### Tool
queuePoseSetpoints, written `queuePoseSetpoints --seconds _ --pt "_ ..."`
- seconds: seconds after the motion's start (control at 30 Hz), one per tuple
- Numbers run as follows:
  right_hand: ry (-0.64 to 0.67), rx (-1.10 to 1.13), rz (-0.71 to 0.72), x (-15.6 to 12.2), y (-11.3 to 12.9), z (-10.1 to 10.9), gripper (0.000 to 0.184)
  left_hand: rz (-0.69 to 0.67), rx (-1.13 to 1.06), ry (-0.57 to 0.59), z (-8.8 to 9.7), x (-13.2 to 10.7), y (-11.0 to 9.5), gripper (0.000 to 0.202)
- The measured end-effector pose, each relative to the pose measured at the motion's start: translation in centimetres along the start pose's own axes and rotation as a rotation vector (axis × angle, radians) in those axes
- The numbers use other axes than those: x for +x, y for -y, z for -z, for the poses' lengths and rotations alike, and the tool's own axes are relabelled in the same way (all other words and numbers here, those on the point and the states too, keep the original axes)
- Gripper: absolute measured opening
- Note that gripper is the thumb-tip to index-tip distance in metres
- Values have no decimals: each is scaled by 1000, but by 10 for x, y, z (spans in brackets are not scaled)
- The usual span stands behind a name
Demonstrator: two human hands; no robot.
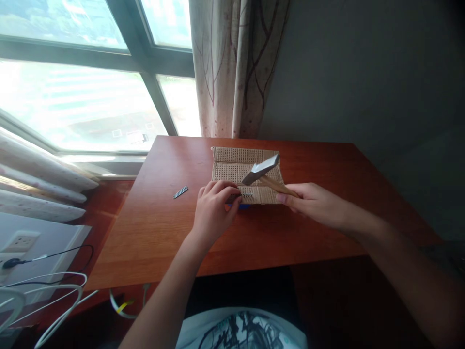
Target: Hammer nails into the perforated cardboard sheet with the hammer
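A flat cardboard block [232, 167], dotted with rows of small holes, lies on the wooden table [156, 228]. My right hand [312, 203] is closed round the wooden handle of a hammer [262, 168], whose grey metal head hangs just above the block. My left hand [214, 211] rests at the block's near edge with fingers pinched together at a spot near several dark nails [247, 192] standing in the cardboard; what it pinches is too small to make out. A bit of blue shows under the block's front edge.
A few loose nails [180, 192] lie on the table left of the block. A window and a patterned curtain [236, 68] stand behind the table. White cables [47, 291] and a socket strip sit on the low ledge at the left.
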State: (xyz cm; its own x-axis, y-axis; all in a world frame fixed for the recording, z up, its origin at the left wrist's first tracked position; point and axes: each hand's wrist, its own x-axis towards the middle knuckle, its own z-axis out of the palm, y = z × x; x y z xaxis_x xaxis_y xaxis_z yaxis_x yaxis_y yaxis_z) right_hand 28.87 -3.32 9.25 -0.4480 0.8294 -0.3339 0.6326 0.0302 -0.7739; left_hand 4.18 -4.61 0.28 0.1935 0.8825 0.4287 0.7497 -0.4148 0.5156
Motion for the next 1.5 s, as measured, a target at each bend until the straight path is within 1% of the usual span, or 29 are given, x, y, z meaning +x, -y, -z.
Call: queuePoseSetpoints --seconds 0.03,0.1,0.2,0.27,0.37,0.47,0.57,0.7,0.83,0.9,1.0,1.1,1.13,1.2,1.3,1.37,1.4,1.5 --pt "-40 33 13 -2 0 1 44 2 0 0 0 0 0 8" --pt "-160 101 59 -6 -2 2 43 4 2 3 0 -1 0 8" --pt "-402 254 197 -7 -11 2 42 3 6 6 0 -1 0 8" --pt "-556 391 309 -3 -19 2 46 5 6 8 0 -1 0 8" --pt "-698 534 417 7 -29 0 53 9 3 11 1 -1 0 8" --pt "-815 572 436 18 -36 -2 57 11 4 19 2 0 0 8" --pt "-908 540 391 25 -45 -6 61 9 13 29 3 1 0 8" --pt "-942 521 374 29 -56 -11 63 6 30 36 4 0 -1 9" --pt "-921 606 395 28 -62 -11 61 -11 23 22 6 -1 -4 11" --pt "-904 652 416 29 -63 -9 61 -28 -16 -33 8 -3 -5 12" --pt "-907 657 421 30 -63 -7 60 -28 -68 -189 17 -5 1 16" --pt "-927 597 384 32 -64 -8 62 55 -17 -323 28 -10 25 18" --pt "-932 581 373 32 -63 -8 62 105 35 -328 32 -12 35 18" --pt "-932 577 368 32 -63 -10 62 225 188 -263 38 -16 58 18" --pt "-916 598 376 31 -62 -14 60 394 416 -75 44 -22 83 19" --pt "-914 578 360 32 -62 -15 60 459 506 20 45 -24 91 22" --pt "-917 562 349 32 -62 -15 60 475 535 49 45 -25 92 24" --pt "-934 538 342 33 -62 -15 60 473 585 83 43 -26 91 26"
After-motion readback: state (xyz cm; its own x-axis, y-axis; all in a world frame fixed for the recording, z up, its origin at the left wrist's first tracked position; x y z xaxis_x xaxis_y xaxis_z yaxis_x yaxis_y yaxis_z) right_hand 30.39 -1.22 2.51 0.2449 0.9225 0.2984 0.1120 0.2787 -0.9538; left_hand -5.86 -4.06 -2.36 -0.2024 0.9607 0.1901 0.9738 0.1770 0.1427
